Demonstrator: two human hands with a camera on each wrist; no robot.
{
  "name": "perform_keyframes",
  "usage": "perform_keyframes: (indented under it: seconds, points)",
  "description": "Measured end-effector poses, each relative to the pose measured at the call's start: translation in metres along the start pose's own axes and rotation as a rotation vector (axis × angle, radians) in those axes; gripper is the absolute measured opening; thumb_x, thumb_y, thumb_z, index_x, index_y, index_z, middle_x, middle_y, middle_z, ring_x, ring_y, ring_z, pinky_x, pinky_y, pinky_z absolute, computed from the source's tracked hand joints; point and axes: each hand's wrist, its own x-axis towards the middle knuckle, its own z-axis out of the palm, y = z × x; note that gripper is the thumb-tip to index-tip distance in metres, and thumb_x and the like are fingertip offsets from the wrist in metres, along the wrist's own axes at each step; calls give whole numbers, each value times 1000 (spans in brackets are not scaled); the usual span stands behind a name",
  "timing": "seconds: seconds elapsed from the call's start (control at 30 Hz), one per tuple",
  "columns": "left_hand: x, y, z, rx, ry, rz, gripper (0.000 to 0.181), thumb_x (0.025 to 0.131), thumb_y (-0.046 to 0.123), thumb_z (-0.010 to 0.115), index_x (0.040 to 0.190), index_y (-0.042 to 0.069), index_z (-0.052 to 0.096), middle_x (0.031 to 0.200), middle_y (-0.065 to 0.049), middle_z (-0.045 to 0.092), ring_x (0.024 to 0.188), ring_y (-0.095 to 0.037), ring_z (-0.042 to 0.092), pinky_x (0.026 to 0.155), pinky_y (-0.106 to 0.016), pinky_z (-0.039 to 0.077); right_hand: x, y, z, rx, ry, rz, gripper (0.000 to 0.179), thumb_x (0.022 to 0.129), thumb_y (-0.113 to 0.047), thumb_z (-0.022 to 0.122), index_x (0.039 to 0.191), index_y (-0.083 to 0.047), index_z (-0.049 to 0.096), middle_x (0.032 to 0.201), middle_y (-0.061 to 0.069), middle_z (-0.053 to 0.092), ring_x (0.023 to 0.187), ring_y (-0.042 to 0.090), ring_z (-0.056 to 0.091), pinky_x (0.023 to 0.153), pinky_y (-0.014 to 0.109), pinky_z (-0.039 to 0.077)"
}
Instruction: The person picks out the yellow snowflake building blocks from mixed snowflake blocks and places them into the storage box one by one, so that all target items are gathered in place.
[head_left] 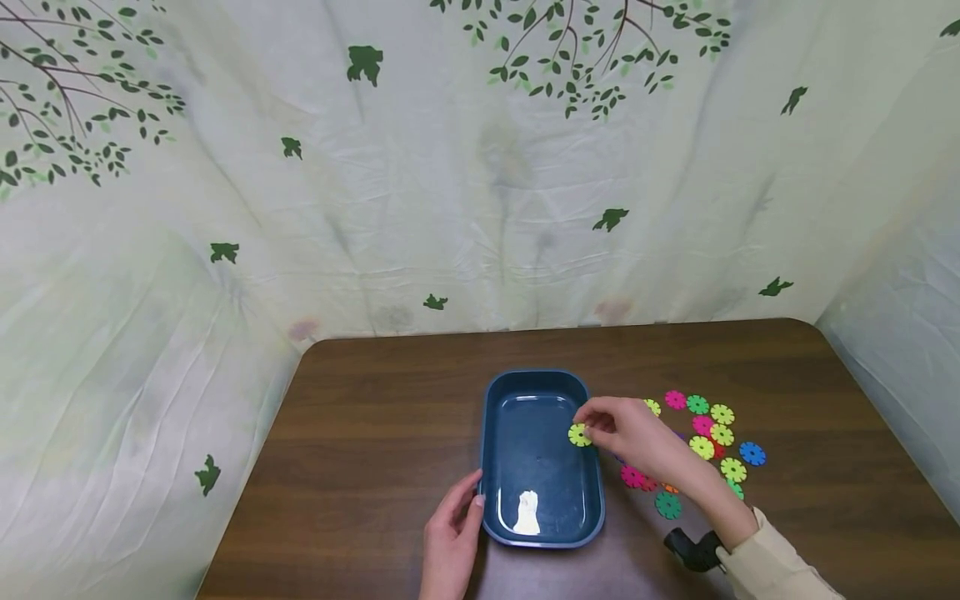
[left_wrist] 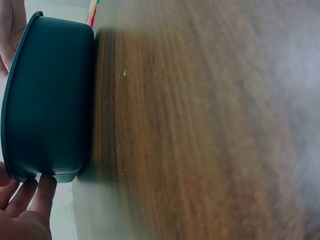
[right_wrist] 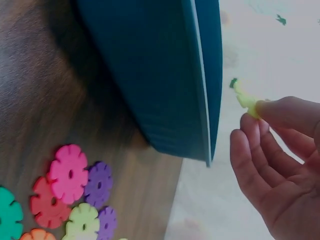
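Note:
A deep blue rectangular tray [head_left: 542, 475] stands on the wooden table, its inside bare apart from glare. My right hand [head_left: 630, 433] pinches a yellow-green flower-shaped plastic disc [head_left: 579, 435] between thumb and fingertips, over the tray's right rim. In the right wrist view the same disc [right_wrist: 245, 100] shows nearly edge-on, above the rim. My left hand [head_left: 453, 533] rests its fingers against the tray's left side; the left wrist view has those fingertips [left_wrist: 46, 187] at the tray's outer wall [left_wrist: 50, 100].
Right of the tray lie several loose flower discs in pink [right_wrist: 70, 174], purple [right_wrist: 99, 184], green [head_left: 668, 505], blue [head_left: 752, 453] and other colours, some overlapping. A black device [head_left: 693, 550] sits at the right wrist. A leaf-patterned cloth [head_left: 525, 208] hangs behind the table [head_left: 360, 467].

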Motion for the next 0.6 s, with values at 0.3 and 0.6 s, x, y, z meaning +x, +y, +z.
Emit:
perform_keyframes:
  seconds: [0.3,0.6]
  points:
    - [0,0,0,-9,0,-13,32,94,4,64,124,16,68,125,-6,65,111,-21,63,92,-34,54,11,-6,7,-13,-118,-33,17,88,-5,73,101,-15,70,88,-5,65,78,14,59,67,22,56]
    - [0,0,0,-12,-3,-20,32,94,5,64,124,17,68,126,-6,64,112,-22,63,92,-35,53,25,-15,11,-32,-178,-33,16,89,-3,70,98,-15,71,86,-6,63,78,14,59,67,23,56]
